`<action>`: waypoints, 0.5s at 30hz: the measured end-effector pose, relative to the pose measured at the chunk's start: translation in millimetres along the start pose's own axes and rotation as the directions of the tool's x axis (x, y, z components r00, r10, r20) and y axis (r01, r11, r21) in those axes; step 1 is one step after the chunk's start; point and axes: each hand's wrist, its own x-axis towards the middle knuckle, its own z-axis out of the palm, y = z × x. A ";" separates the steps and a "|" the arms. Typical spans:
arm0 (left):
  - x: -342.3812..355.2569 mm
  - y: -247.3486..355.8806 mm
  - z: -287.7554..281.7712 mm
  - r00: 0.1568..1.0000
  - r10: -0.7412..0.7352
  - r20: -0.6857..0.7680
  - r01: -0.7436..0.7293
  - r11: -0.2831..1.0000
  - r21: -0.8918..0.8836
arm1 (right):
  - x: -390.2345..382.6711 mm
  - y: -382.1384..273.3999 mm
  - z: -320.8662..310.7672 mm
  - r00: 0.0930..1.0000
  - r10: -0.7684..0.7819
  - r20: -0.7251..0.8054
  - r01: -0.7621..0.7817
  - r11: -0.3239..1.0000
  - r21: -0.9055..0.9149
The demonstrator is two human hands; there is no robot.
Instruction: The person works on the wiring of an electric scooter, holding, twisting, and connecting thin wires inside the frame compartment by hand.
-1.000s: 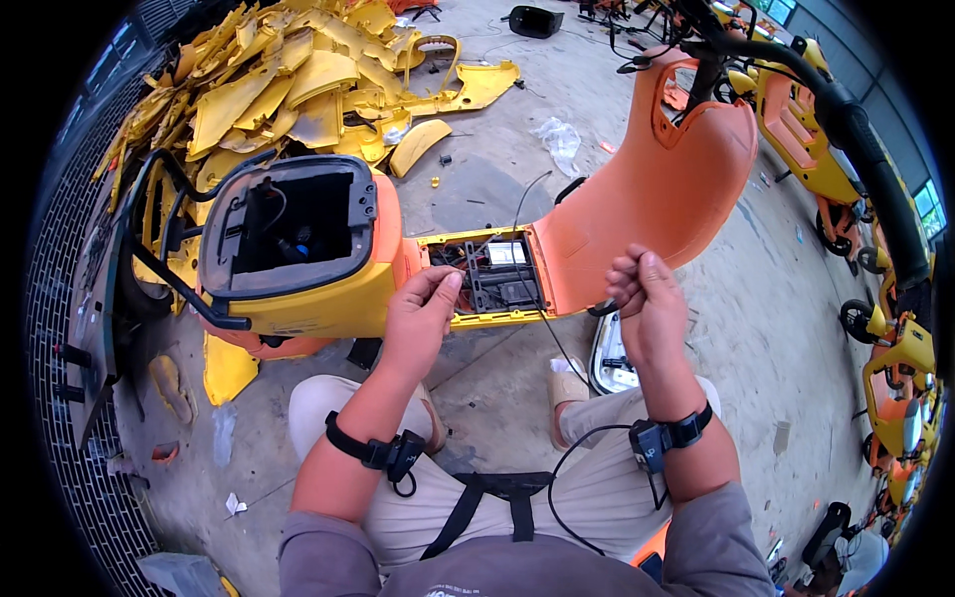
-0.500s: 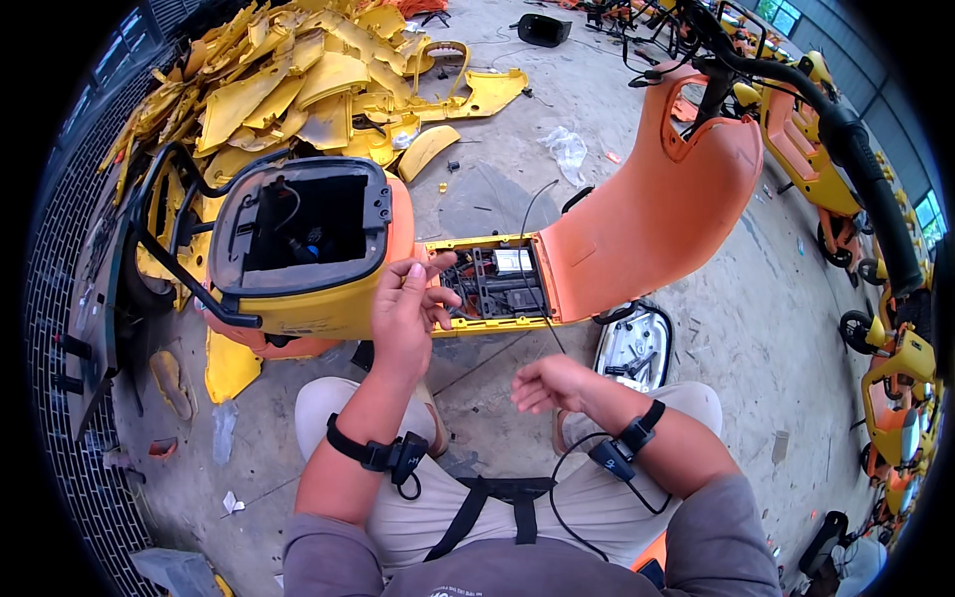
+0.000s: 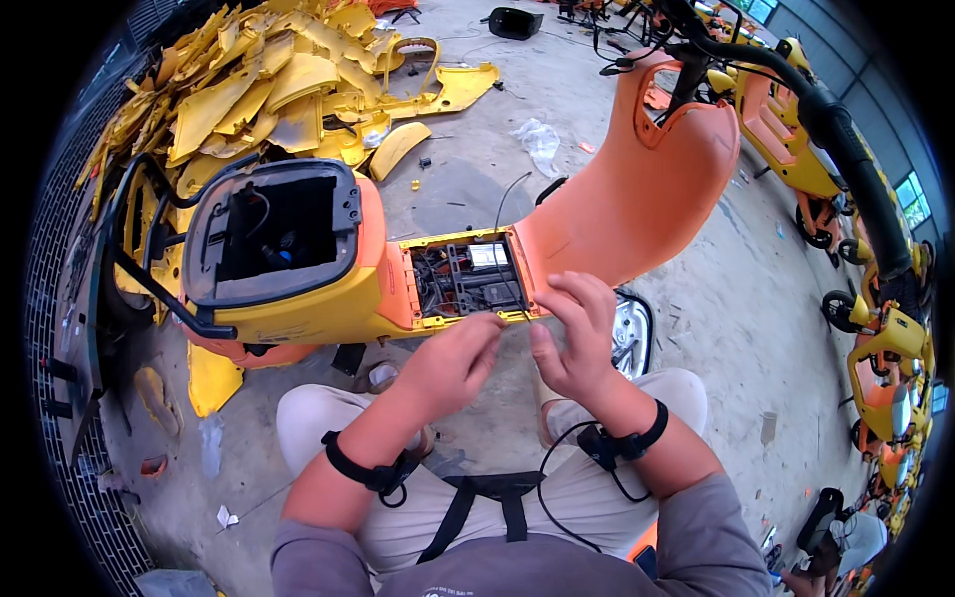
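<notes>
A scooter body with a black-rimmed open seat well and an orange front panel lies across in front of me. Between them is an uncovered floor compartment with wiring and a silver box inside. A thin black cable crosses that compartment and comes down toward my hands. My left hand is at the compartment's near yellow edge, fingers pressed together; what they pinch, if anything, is hidden. At the panel's lower corner, my right hand has thumb and fingers apart, with nothing visible in it.
A heap of yellow plastic panels lies at the far left. Behind my right hand, a silver-lined tray stands on the floor. Black handlebars reach in from the upper right, with several yellow scooters along the right.
My left hand has come down from above the compartment's left side to its near edge, fingers now closed. The right hand has risen to the orange panel's corner. The view has shifted slightly.
</notes>
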 end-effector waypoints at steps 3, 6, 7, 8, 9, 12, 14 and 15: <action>3.8 2.6 8.8 0.990 0.114 0.083 -0.118 0.992 0.039 | -6.1 13.6 4.1 0.883 0.211 0.419 -0.248 0.968 0.036; 2.9 -4.0 19.1 0.956 0.229 0.185 -0.252 0.962 0.109 | -17.8 36.6 8.3 0.214 0.357 0.909 -0.909 0.414 0.051; 1.8 -6.4 21.1 0.937 0.233 0.261 -0.277 0.950 0.143 | -20.2 41.9 10.2 0.178 0.296 0.938 -0.938 0.340 0.071; 0.0 -6.7 21.8 0.936 0.235 0.263 -0.279 0.950 0.141 | -23.7 42.4 13.0 0.178 0.299 0.938 -0.938 0.338 0.070; -1.6 -5.9 22.5 0.930 0.200 0.308 -0.259 0.952 0.162 | -27.3 41.2 17.4 0.239 0.306 0.922 -0.953 0.254 0.163; -2.7 -4.4 23.1 0.914 0.188 0.360 -0.257 0.954 0.154 | -25.4 44.1 18.9 0.226 0.222 0.948 -0.969 0.147 0.197; -2.6 -3.2 23.6 0.905 0.211 0.370 -0.272 0.954 0.122 | -20.0 40.4 18.5 0.295 0.307 0.905 -0.953 0.159 0.257; 0.4 -2.8 24.0 0.917 0.234 0.323 -0.281 0.953 0.109 | -16.5 43.2 15.0 0.352 0.354 0.867 -0.935 0.168 0.311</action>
